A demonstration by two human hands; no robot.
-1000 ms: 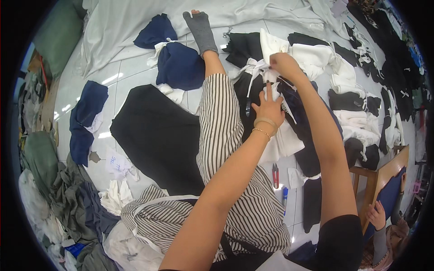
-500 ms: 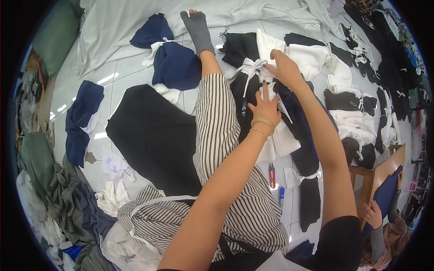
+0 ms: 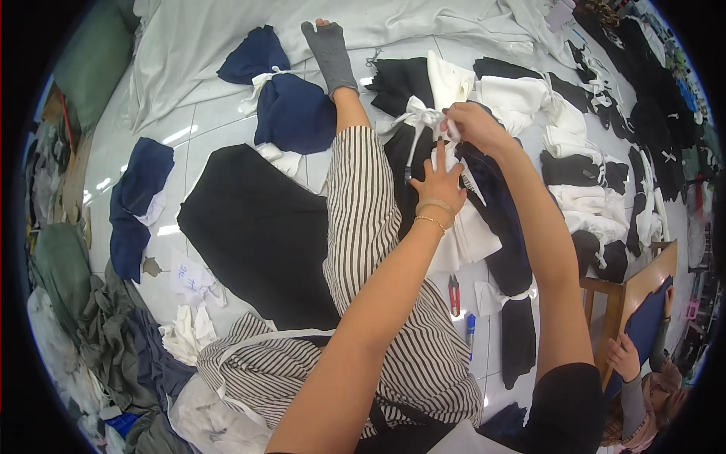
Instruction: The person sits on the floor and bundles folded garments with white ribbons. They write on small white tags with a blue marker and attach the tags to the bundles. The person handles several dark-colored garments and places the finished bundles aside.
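My left hand (image 3: pixel 440 188) lies with its fingers stretched over a bundle of black fabric (image 3: pixel 398 155) and white fabric (image 3: pixel 470 236), pressing near its middle. Just beyond those fingertips, my right hand (image 3: pixel 476 127) pinches a white cloth strip (image 3: pixel 451 130). The strip runs beside a white knotted tie (image 3: pixel 420 115) on top of the bundle. Under my right forearm a long navy cloth piece (image 3: pixel 501 208) lies alongside. My fingers partly cover the strip's end.
Red-handled thread snips (image 3: pixel 454 296) and a blue marker (image 3: pixel 471 337) lie on the tiles near my leg. Navy bundles (image 3: pixel 296 113) and a large black cloth (image 3: pixel 257 227) are at left. More tied bundles (image 3: pixel 582 166) line the right, where another person's hand (image 3: pixel 623 359) rests by a wooden stool (image 3: pixel 643 284).
My right hand has come down and slightly nearer, its fingers closing from apart to a pinch on the white strip. My left hand stays nearly in place on the bundle.
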